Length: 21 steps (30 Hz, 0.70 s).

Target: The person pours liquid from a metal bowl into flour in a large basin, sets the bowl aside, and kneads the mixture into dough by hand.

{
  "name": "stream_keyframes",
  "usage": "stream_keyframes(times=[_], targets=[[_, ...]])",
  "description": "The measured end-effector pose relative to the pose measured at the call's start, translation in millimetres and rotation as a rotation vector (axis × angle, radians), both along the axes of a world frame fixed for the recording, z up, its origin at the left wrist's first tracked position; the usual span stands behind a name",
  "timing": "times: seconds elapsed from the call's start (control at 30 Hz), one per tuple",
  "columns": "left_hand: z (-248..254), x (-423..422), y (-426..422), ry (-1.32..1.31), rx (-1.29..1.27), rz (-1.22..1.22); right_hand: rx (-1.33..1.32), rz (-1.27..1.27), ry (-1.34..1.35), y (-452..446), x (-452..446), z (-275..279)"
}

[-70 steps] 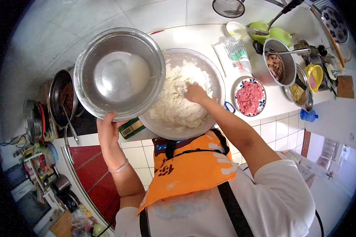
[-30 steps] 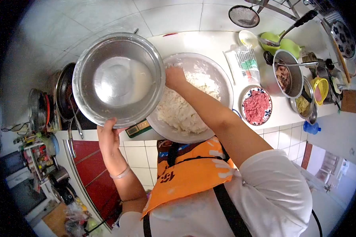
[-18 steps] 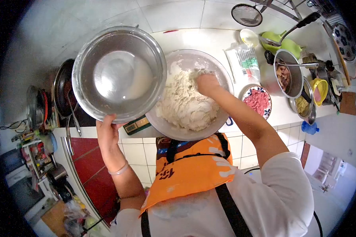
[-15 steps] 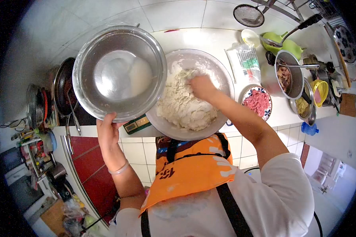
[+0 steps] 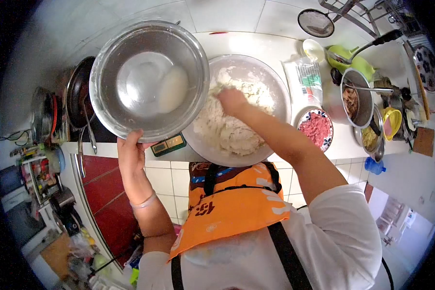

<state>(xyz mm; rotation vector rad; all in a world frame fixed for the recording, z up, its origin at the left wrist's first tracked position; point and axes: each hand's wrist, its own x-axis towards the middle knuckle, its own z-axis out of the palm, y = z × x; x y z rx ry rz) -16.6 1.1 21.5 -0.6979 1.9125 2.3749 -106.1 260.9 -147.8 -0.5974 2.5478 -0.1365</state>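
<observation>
My left hand (image 5: 132, 150) grips the near rim of a metal bowl (image 5: 99, 92), which is tilted toward me beside the larger bowl. A little cloudy whitish liquid (image 5: 174, 87) sits at the right side of its bottom. My right hand (image 5: 233, 102) is down in the floury dough (image 5: 239, 137) inside a large wide bowl (image 5: 285, 116). Its fingers are curled downward and mostly hidden. The dough is clumpy toward me, with loose dry flour toward the far side.
A green kitchen scale (image 5: 169, 145) lies under the metal bowl's near edge. To the right are a plate of minced meat (image 5: 316, 129), a plastic packet (image 5: 302, 79), a pot (image 5: 357, 104) of cooked food and a green bowl (image 5: 360, 65). Pans (image 5: 77, 92) stand at the left.
My right hand has moved left through the flour toward the metal bowl. My left hand still holds the metal bowl, and the liquid in it has shifted slightly.
</observation>
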Motion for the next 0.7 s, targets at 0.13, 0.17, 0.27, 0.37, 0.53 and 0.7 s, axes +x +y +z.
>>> stream_keyframes(times=[0.13, 0.17, 0.27, 0.37, 0.53, 0.7], targets=[[1, 1, 3, 0.016, 0.004, 0.013, -0.058, -0.256, 0.223, 47, -18, 15], [1, 1, 4, 0.031, 0.020, -0.010, -0.055, -0.258, 0.225, 60, -17, 18], [3, 0, 9, 0.029, 0.032, -0.026, 0.023, -0.265, 0.174, 77, -16, 39], [1, -3, 11, 0.014, 0.037, -0.018, 0.164, -0.184, 0.148, 57, -3, 58], [-7, -5, 7, 0.001, 0.041, -0.041, 0.161, 0.399, 0.018, 6, 36, 38], [-8, -2, 7, -0.061, -0.003, -0.064, 0.173, 0.275, 0.087, 37, 19, 11]])
